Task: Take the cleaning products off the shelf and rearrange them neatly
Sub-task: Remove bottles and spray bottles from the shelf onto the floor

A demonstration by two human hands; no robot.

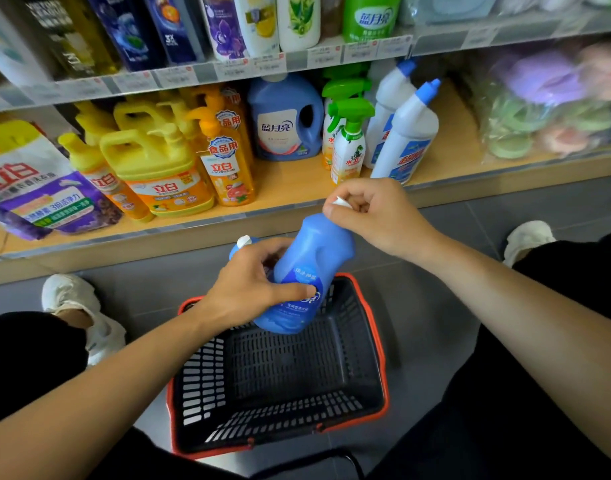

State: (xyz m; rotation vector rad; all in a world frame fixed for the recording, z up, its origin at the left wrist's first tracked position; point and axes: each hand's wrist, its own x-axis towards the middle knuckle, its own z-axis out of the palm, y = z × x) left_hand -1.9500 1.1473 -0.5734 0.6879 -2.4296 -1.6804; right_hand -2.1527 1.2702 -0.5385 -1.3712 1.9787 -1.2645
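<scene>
Blue bottle [311, 271], tilted above basket [380, 368] before shelf [290, 185]: left hand [248, 289] fingers closed round its body, right hand [373, 213] pinching its cap; likely rigid, smooth, moderately heavy; best gripped at waist.

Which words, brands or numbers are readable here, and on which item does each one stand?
"蓝月亮": large blue handled detergent jug on the shelf.
"蓝月亮": green bottle on the upper shelf.
"立白": yellow handled jug.
"食品用", "立白": orange pump bottle.
"立白": purple-and-white refill pouch.
Price tags: too blurred.
</scene>
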